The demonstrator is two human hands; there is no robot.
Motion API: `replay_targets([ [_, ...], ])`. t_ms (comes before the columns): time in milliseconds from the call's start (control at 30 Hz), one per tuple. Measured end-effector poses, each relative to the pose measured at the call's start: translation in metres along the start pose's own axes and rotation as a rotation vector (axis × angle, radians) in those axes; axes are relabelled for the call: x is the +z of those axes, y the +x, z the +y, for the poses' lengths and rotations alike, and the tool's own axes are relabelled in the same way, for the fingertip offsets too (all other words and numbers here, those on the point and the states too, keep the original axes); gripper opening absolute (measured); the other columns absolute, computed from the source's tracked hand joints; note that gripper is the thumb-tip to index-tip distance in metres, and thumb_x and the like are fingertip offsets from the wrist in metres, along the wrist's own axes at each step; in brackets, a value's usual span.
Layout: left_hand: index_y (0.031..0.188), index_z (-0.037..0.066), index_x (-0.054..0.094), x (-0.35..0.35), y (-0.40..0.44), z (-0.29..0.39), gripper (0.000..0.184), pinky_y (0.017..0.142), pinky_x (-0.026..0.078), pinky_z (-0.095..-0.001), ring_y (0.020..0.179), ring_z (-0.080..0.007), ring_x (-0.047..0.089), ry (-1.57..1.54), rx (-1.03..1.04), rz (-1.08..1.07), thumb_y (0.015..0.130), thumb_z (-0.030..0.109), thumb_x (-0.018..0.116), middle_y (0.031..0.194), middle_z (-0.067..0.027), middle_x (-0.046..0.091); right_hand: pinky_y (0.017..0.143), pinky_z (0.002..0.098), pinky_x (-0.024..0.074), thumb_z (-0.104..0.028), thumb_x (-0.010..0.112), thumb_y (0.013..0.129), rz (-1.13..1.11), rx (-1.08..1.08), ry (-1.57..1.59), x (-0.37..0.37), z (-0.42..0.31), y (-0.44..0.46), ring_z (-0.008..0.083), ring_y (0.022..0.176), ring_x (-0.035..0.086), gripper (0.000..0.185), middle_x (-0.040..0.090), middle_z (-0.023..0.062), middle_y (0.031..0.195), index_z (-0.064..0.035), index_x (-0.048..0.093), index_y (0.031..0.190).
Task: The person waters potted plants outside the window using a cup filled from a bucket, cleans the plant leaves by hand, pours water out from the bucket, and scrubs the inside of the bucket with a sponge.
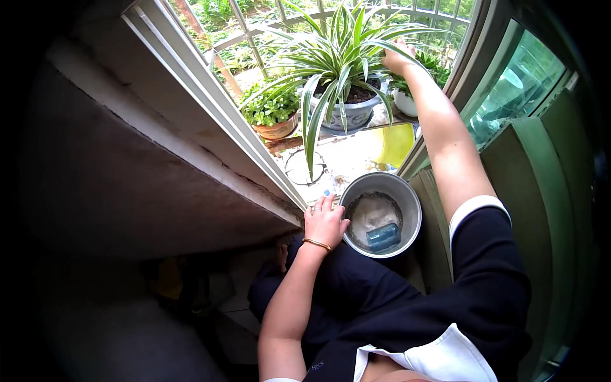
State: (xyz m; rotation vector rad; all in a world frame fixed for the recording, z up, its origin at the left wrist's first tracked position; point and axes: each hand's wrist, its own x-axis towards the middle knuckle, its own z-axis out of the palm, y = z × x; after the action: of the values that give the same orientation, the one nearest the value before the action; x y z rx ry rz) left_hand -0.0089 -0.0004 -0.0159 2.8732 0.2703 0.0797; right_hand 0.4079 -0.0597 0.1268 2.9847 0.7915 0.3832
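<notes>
My left hand (326, 223) rests at the lower edge of the window opening, fingers apart, beside the rim of a round metal pot (414, 215). Inside that pot, a blue translucent cup-like container (383, 237) lies on its side in shallow liquid. My right arm stretches out through the window, and my right hand (399, 57) is among the leaves at the right side of a spider plant (347, 54). Leaves partly cover its fingers, so what they hold, if anything, is hidden. The plant grows in a patterned pale flowerpot (347, 116).
A leafy plant in a terracotta-coloured pot (277, 129) stands to the left; a white pot (405, 103) stands to the right. A yellow object (396, 145) and a wire ring (305, 167) lie on the ledge. Metal bars (254, 48) enclose the outside. The window frame (216, 114) borders the left.
</notes>
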Motion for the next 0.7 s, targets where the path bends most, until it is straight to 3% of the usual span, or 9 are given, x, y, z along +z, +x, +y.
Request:
replay_targets([
  [133,0.103,0.017,0.064,0.001,-0.001,-0.001,0.032,0.097,0.035,-0.0509,0.125,-0.0302,0.042,0.019,-0.006,0.002,0.077,0.034,0.068,0.13,-0.0121,0.049,0.094,0.0521,0.0372,-0.012,0.046,0.083,0.039,-0.116,-0.065,-0.008,0.004,0.009,0.0231,0.115,0.052,0.037,0.057,0.0092,0.121,-0.0137,0.054,0.119],
  [200,0.103,0.017,0.064,0.002,-0.001,-0.001,0.032,0.097,0.034,-0.0522,0.125,-0.0302,0.042,0.021,-0.006,0.0,0.077,0.034,0.067,0.13,-0.0118,0.049,0.093,0.046,0.0406,-0.009,0.043,0.084,0.111,-0.174,0.042,-0.014,0.008,0.006,0.0242,0.107,0.058,0.037,0.062,0.0063,0.114,-0.0238,0.06,0.113],
  [267,0.104,0.017,0.064,0.001,0.0,-0.001,0.032,0.097,0.033,-0.0536,0.125,-0.0301,0.042,0.027,-0.009,-0.006,0.077,0.034,0.067,0.131,-0.0118,0.048,0.09,0.04,0.0417,-0.013,0.053,0.081,0.064,-0.235,0.08,-0.025,0.011,0.007,0.0247,0.103,0.059,0.031,0.062,0.0094,0.11,-0.0191,0.06,0.111],
  [333,0.103,0.017,0.064,-0.001,0.0,0.0,0.031,0.097,0.033,-0.0539,0.125,-0.03,0.041,0.028,-0.005,-0.009,0.077,0.034,0.067,0.131,-0.0117,0.048,0.085,0.0363,0.0468,-0.01,0.053,0.081,0.005,-0.227,-0.067,-0.037,0.01,0.007,0.0247,0.102,0.06,0.033,0.062,0.0091,0.112,-0.0201,0.06,0.111],
  [467,0.103,0.017,0.064,-0.001,0.0,0.002,0.031,0.097,0.033,-0.0542,0.125,-0.0297,0.041,0.036,0.008,-0.005,0.077,0.034,0.067,0.131,-0.0116,0.048,0.088,0.0365,0.0472,-0.008,0.053,0.08,-0.082,-0.167,-0.112,-0.045,0.02,0.013,0.0272,0.107,0.058,0.039,0.06,0.0116,0.115,-0.0157,0.056,0.117],
  [500,0.103,0.017,0.065,0.0,-0.001,0.001,0.031,0.097,0.033,-0.0545,0.125,-0.0295,0.041,0.042,0.011,0.004,0.077,0.034,0.067,0.131,-0.0114,0.048,0.091,0.0369,0.0464,-0.009,0.056,0.078,-0.178,-0.206,-0.274,-0.059,0.017,0.005,0.0282,0.109,0.057,0.044,0.06,0.0129,0.117,-0.0132,0.054,0.122],
  [600,0.103,0.017,0.065,0.001,-0.001,0.0,0.032,0.096,0.034,-0.0547,0.125,-0.0293,0.042,0.042,0.015,0.005,0.077,0.035,0.067,0.13,-0.0113,0.048,0.091,0.0386,0.0457,-0.011,0.061,0.077,-0.263,-0.16,-0.231,-0.077,0.02,-0.01,0.0303,0.11,0.055,0.053,0.055,0.0142,0.123,-0.0111,0.048,0.128],
  [700,0.101,0.015,0.064,0.002,-0.002,0.0,0.032,0.096,0.033,-0.0564,0.124,-0.0286,0.042,0.02,0.019,0.02,0.076,0.034,0.068,0.13,-0.0105,0.049,0.09,0.0395,0.0465,-0.011,0.063,0.075,-0.379,-0.261,-0.241,-0.062,0.057,0.03,0.0311,0.108,0.056,0.051,0.056,0.0155,0.12,-0.0092,0.05,0.124],
])
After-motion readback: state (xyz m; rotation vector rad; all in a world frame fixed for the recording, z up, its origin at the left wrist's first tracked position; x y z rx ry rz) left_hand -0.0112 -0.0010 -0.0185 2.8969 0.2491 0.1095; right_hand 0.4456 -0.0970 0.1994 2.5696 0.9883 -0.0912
